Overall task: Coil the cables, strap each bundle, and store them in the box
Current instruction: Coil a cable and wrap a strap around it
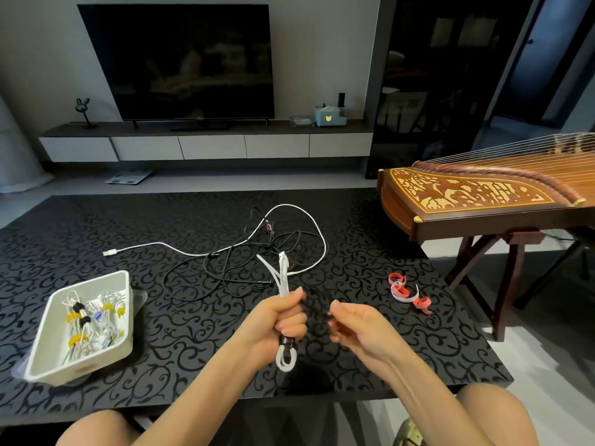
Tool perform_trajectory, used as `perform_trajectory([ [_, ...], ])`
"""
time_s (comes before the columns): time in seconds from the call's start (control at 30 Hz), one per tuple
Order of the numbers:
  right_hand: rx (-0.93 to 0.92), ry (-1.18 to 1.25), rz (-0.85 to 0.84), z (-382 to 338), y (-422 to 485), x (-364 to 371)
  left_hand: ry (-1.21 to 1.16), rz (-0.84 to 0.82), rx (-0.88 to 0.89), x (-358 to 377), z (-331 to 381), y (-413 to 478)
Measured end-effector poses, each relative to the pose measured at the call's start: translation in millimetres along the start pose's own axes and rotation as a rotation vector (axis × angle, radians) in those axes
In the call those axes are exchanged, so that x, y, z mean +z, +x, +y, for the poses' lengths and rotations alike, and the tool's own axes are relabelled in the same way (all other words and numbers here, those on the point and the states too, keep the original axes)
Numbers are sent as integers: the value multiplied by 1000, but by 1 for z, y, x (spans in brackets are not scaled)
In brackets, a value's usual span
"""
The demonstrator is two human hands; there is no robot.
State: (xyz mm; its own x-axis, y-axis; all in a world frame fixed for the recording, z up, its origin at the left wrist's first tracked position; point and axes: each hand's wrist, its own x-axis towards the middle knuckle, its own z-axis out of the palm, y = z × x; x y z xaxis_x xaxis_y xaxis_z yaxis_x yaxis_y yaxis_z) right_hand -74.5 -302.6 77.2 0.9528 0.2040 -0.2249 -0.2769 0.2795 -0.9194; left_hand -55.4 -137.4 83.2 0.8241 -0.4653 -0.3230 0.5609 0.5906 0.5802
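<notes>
My left hand (279, 320) is closed around a folded white cable bundle (283, 275) held upright over the table; its loops hang out below my fist, where a dark strap (287, 341) wraps them. My right hand (357, 323) is beside it, fingertips pinching the end of a black strap (317, 309) that runs from the bundle. A white box (54, 346) at the left holds several strapped white bundles. Loose white cable (299, 226) and black cable (225, 272) lie tangled on the table behind my hands.
Red and white straps (406, 291) lie on the black patterned table (161, 333) to the right. A wooden zither (483, 194) on a stand stands beyond the table's right edge. A TV (180, 59) and low console stand at the back wall.
</notes>
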Motion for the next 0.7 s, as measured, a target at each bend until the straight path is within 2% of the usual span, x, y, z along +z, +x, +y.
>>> perform_trajectory([
  [0.07, -32, 261, 30, -2, -1, 6, -196, -113, -62, 2, 1, -3],
  [0.13, -119, 513, 25, -5, -2, 13, -240, -183, -105, 5, -1, -6],
  [0.2, -223, 648, 47, -8, -1, 20, -199, -159, -144, 12, -4, -6],
  [0.3, -306, 669, 150, -18, -4, 22, -71, -45, -109, 21, -8, -10],
  [0.4, -357, 576, 187, -34, -9, 13, 232, 81, 23, 17, -7, -15],
  [0.47, -379, 293, 202, -40, -12, 9, 372, 110, 45, 9, -2, -16],
  [0.57, -358, -142, 177, -36, -18, 13, 303, 104, -49, 4, 7, -15],
  [0.63, -339, -211, 104, -33, -21, 19, 283, 154, -92, 4, 9, -11],
  [0.7, -304, -177, 45, -31, -22, 25, 379, 233, -77, 4, 7, -5],
])
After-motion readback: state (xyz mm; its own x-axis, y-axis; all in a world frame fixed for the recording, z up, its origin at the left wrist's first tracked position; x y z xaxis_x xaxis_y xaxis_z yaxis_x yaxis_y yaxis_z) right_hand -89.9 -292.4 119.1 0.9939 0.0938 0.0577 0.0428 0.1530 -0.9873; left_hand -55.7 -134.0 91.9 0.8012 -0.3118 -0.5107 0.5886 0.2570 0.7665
